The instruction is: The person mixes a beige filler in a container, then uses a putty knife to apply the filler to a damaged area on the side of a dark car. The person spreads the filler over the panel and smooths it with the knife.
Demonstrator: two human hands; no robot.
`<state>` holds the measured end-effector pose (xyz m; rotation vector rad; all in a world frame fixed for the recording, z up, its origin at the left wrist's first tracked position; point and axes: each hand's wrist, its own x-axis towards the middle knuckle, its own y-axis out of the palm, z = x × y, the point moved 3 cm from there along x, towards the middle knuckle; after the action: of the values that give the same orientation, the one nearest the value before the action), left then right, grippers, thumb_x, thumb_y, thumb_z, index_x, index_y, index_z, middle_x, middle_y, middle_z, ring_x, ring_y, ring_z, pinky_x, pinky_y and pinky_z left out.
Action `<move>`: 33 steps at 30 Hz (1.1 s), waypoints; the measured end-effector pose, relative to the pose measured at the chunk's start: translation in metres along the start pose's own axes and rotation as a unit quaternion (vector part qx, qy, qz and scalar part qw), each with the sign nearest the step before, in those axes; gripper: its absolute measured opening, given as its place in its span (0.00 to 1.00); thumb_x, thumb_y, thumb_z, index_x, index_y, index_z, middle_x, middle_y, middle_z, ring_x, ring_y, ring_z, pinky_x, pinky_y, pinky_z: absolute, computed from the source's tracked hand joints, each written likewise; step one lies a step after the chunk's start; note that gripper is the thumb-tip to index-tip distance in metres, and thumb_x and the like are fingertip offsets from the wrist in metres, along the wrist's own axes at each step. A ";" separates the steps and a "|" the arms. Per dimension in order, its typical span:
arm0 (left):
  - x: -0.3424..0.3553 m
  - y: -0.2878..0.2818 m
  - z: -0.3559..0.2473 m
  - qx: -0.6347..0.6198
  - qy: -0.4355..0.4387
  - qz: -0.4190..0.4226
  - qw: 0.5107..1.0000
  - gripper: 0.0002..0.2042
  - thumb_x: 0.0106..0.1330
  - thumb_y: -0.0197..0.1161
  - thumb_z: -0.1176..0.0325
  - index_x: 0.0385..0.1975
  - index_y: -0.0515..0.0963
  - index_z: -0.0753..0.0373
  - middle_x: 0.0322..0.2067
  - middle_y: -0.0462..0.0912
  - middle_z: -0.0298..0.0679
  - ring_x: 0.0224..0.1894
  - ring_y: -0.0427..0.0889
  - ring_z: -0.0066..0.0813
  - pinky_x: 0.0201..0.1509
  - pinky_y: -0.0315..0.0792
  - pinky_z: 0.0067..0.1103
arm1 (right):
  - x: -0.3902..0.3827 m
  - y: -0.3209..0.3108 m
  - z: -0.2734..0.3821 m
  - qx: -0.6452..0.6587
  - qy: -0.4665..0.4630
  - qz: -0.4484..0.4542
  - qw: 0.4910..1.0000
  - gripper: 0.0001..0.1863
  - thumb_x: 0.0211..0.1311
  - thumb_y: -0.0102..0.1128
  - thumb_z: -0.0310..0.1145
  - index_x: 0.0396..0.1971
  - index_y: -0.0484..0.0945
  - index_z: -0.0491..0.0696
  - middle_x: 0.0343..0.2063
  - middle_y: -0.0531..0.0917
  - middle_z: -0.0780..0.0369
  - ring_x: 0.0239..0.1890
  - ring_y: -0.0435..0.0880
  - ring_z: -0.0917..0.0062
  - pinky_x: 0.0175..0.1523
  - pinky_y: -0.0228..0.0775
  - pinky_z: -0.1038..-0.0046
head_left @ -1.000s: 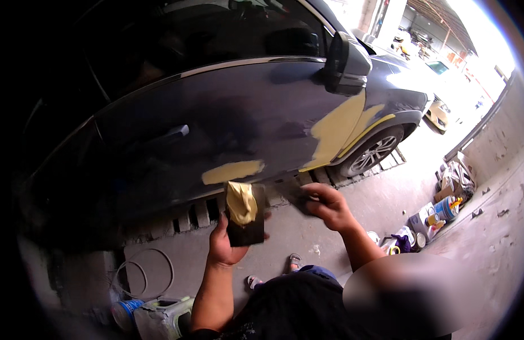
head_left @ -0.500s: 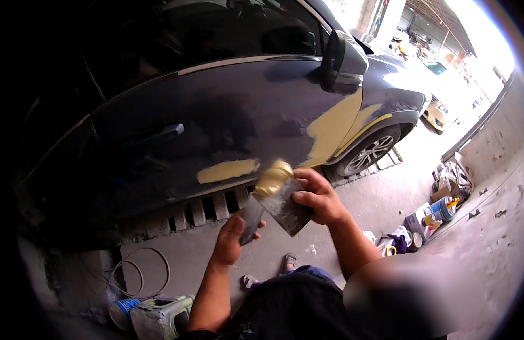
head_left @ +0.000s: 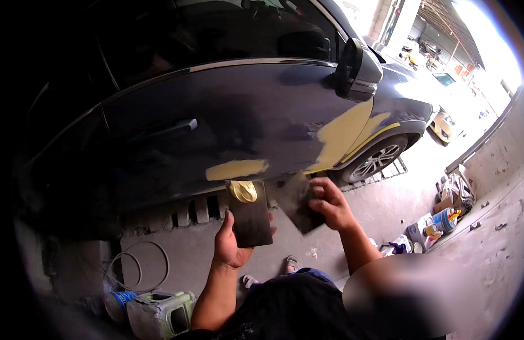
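Observation:
My left hand (head_left: pixel 233 242) is closed round the edges of a dark flat putty board (head_left: pixel 250 221), held face up. A mound of yellow body filler (head_left: pixel 243 191) sits at the board's far end. My right hand (head_left: pixel 330 203) pinches a thin grey rectangular putty spreader (head_left: pixel 299 203), tilted and just right of the board, apart from it. Beyond both hands stands a dark car door (head_left: pixel 216 124). It bears a long low filler patch (head_left: pixel 237 169) and a larger filler patch (head_left: pixel 341 136) toward the front wheel. How my left fingers lie beneath the board is partly hidden.
A side mirror (head_left: pixel 358 71) juts from the car above the larger patch. Cans and boxes (head_left: pixel 426 226) line the right wall. At lower left are a coiled hose (head_left: pixel 167 266), a blue can (head_left: pixel 117 303) and a stool (head_left: pixel 160 314). A floor grating (head_left: pixel 199 211) runs beneath the car.
My hands have moved apart, and the board has turned face up. The filler, earlier between the two tools, now rests on the board. The car appears slightly farther right and lower.

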<state>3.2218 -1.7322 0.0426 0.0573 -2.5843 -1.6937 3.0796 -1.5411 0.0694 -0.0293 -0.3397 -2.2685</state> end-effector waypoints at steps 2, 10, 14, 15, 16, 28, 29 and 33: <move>0.001 -0.003 0.002 -0.004 0.034 -0.058 0.998 0.28 0.71 0.44 0.48 0.64 0.59 0.61 0.59 0.69 0.44 0.60 0.70 0.44 0.64 0.63 0.41 | -0.017 0.001 -0.017 0.023 0.070 0.092 0.993 0.24 0.56 0.60 0.25 0.54 0.67 0.44 0.39 0.79 0.63 0.42 0.77 0.81 0.46 0.70 0.76; -0.002 0.002 0.009 0.045 0.027 -0.050 0.997 0.26 0.71 0.47 0.51 0.63 0.61 0.61 0.60 0.69 0.41 0.60 0.70 0.37 0.66 0.61 0.35 | -0.011 0.008 -0.044 0.065 0.119 0.054 0.989 0.22 0.58 0.58 0.22 0.54 0.66 0.42 0.41 0.78 0.61 0.44 0.76 0.78 0.51 0.68 0.74; -0.005 0.008 0.003 0.036 0.046 -0.009 0.998 0.30 0.69 0.50 0.50 0.65 0.57 0.62 0.61 0.68 0.42 0.62 0.69 0.39 0.66 0.61 0.37 | -0.011 -0.016 -0.034 0.056 0.082 -0.036 0.994 0.22 0.56 0.57 0.22 0.53 0.68 0.42 0.38 0.78 0.62 0.40 0.77 0.79 0.47 0.71 0.75; -0.007 0.010 0.002 0.023 0.041 0.006 0.999 0.31 0.69 0.50 0.49 0.65 0.56 0.62 0.61 0.67 0.42 0.62 0.68 0.40 0.66 0.61 0.37 | -0.018 -0.018 -0.031 0.101 0.073 -0.037 0.991 0.22 0.56 0.57 0.22 0.52 0.68 0.42 0.38 0.79 0.62 0.39 0.78 0.79 0.47 0.71 0.75; -0.009 0.008 0.000 0.034 0.053 -0.005 0.998 0.32 0.69 0.50 0.48 0.66 0.55 0.63 0.61 0.67 0.42 0.62 0.68 0.41 0.67 0.60 0.38 | -0.023 -0.005 -0.022 0.136 0.074 -0.018 0.988 0.22 0.57 0.56 0.21 0.53 0.67 0.43 0.38 0.80 0.61 0.40 0.79 0.78 0.47 0.71 0.74; -0.006 -0.004 -0.009 0.461 0.126 0.023 0.878 0.21 0.71 0.52 0.60 0.58 0.67 0.67 0.52 0.73 0.40 0.52 0.71 0.26 0.56 0.63 0.20 | 0.014 0.045 0.000 0.065 0.099 0.081 0.990 0.22 0.60 0.55 0.22 0.54 0.64 0.40 0.41 0.79 0.59 0.43 0.77 0.78 0.50 0.70 0.76; -0.006 -0.005 -0.014 0.540 0.123 0.033 0.832 0.20 0.72 0.50 0.60 0.57 0.68 0.67 0.51 0.73 0.40 0.51 0.72 0.25 0.55 0.64 0.19 | 0.016 0.042 0.006 0.084 0.096 0.087 0.988 0.22 0.60 0.55 0.22 0.54 0.64 0.38 0.42 0.78 0.58 0.45 0.76 0.79 0.52 0.68 0.75; -0.011 -0.009 -0.010 0.328 -0.064 -0.012 0.942 0.24 0.71 0.51 0.57 0.60 0.65 0.67 0.51 0.73 0.44 0.47 0.78 0.29 0.46 0.73 0.23 | 0.017 0.030 0.039 0.045 0.009 0.067 0.997 0.22 0.59 0.56 0.21 0.55 0.67 0.43 0.44 0.77 0.61 0.48 0.75 0.79 0.53 0.68 0.74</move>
<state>3.2330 -1.7447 0.0379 0.0035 -3.1293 -0.7855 3.0867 -1.5628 0.1158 0.0134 -0.4171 -2.1169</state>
